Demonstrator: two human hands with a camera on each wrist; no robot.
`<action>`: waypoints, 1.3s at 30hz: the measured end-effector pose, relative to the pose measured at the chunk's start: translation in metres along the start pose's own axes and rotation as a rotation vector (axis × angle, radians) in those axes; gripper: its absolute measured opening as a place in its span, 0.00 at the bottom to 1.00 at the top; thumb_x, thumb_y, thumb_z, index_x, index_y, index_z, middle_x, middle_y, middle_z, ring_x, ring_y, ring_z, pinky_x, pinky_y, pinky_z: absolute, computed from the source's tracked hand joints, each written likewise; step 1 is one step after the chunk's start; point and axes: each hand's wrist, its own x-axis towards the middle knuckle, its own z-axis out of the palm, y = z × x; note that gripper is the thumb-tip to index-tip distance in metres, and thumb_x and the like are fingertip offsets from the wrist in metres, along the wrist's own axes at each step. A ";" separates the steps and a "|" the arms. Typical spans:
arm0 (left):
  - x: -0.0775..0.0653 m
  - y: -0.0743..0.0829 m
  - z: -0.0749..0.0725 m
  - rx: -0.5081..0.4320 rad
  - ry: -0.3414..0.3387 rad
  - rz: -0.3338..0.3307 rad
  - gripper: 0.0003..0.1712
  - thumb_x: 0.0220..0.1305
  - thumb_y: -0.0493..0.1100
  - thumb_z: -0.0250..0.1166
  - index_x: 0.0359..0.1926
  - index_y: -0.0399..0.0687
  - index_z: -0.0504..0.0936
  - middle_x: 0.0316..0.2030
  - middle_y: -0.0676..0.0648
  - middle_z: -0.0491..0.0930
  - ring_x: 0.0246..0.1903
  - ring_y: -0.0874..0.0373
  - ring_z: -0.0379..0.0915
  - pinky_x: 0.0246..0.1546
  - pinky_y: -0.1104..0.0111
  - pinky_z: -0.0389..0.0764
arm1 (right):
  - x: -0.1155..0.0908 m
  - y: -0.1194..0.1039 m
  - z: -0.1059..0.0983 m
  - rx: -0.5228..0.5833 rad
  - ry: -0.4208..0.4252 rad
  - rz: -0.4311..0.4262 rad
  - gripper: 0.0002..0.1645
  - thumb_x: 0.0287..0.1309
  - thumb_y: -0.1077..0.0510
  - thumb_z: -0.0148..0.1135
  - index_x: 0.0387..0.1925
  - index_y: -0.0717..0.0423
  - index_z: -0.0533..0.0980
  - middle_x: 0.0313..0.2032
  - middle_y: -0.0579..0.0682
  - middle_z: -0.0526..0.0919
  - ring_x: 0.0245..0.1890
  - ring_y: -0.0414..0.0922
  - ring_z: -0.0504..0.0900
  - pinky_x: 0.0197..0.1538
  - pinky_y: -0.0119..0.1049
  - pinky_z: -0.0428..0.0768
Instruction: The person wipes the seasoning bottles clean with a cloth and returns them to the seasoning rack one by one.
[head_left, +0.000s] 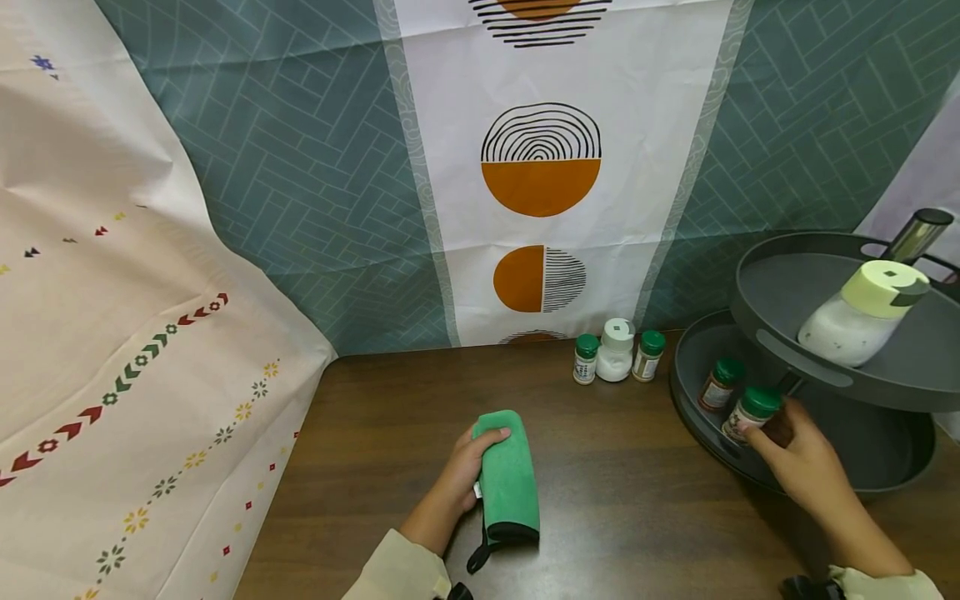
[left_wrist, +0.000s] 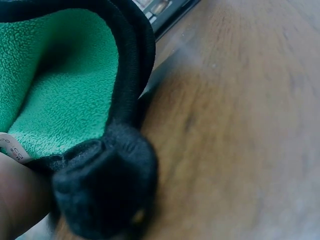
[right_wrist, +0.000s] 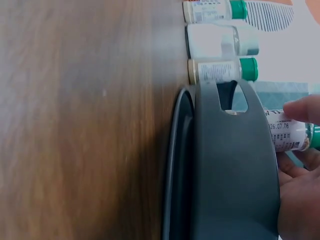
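Note:
My left hand [head_left: 465, 467] grips a folded green cloth [head_left: 510, 479] with black edging and a black loop, held over the brown table. In the left wrist view the cloth [left_wrist: 75, 90] fills the upper left, with part of a finger below it. At the right, my right hand [head_left: 806, 454] pinches a green-capped spice jar [head_left: 752, 410] between thumb and fingers, at the lower tier [head_left: 892, 467] of a dark grey two-tier stand. The right wrist view shows the jar's printed label [right_wrist: 286, 131] behind the tier's wall. Beside it on that tier stands another green-capped jar [head_left: 720, 385].
A white jar with a pale yellow lid [head_left: 855, 321] sits on the upper tier [head_left: 787, 287]. Against the patterned backdrop, a white-lidded jar [head_left: 617, 354] stands between two green-capped jars, one left [head_left: 585, 360] and one right [head_left: 648, 357]. A pale patterned cloth [head_left: 150, 375] hangs at left.

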 end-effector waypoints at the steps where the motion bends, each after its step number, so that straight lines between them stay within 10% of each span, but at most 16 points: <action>1: 0.000 0.000 0.000 0.000 0.000 0.000 0.16 0.67 0.47 0.65 0.52 0.50 0.75 0.33 0.53 0.83 0.30 0.61 0.83 0.34 0.67 0.85 | 0.001 -0.002 0.002 0.005 -0.003 -0.011 0.32 0.67 0.59 0.64 0.64 0.71 0.63 0.49 0.63 0.81 0.41 0.08 0.65 0.38 0.08 0.69; 10: -0.001 0.001 -0.001 0.017 0.003 0.001 0.18 0.67 0.47 0.65 0.55 0.50 0.74 0.33 0.53 0.83 0.30 0.61 0.83 0.34 0.67 0.85 | 0.014 -0.011 0.012 -0.063 -0.032 0.030 0.34 0.69 0.53 0.61 0.66 0.70 0.63 0.53 0.75 0.77 0.40 0.12 0.63 0.37 0.14 0.67; 14: -0.002 0.001 -0.001 0.023 -0.006 0.003 0.19 0.68 0.47 0.65 0.56 0.49 0.74 0.33 0.53 0.83 0.31 0.61 0.83 0.34 0.67 0.85 | 0.019 -0.014 0.014 -0.115 -0.048 0.082 0.37 0.70 0.50 0.58 0.68 0.71 0.60 0.53 0.77 0.77 0.44 0.42 0.82 0.43 0.38 0.76; 18: -0.002 0.002 -0.001 0.039 -0.006 0.004 0.21 0.67 0.48 0.66 0.57 0.48 0.74 0.33 0.53 0.83 0.31 0.61 0.83 0.34 0.67 0.84 | 0.023 -0.014 0.019 -0.131 -0.054 0.118 0.38 0.71 0.51 0.57 0.68 0.74 0.57 0.54 0.80 0.74 0.50 0.73 0.76 0.46 0.63 0.73; 39: -0.003 0.003 0.000 0.044 -0.025 0.000 0.23 0.67 0.48 0.65 0.59 0.47 0.73 0.34 0.53 0.83 0.31 0.61 0.83 0.35 0.67 0.84 | 0.026 -0.038 0.044 -0.015 0.270 0.074 0.41 0.59 0.63 0.66 0.71 0.66 0.61 0.64 0.76 0.61 0.63 0.72 0.62 0.60 0.69 0.63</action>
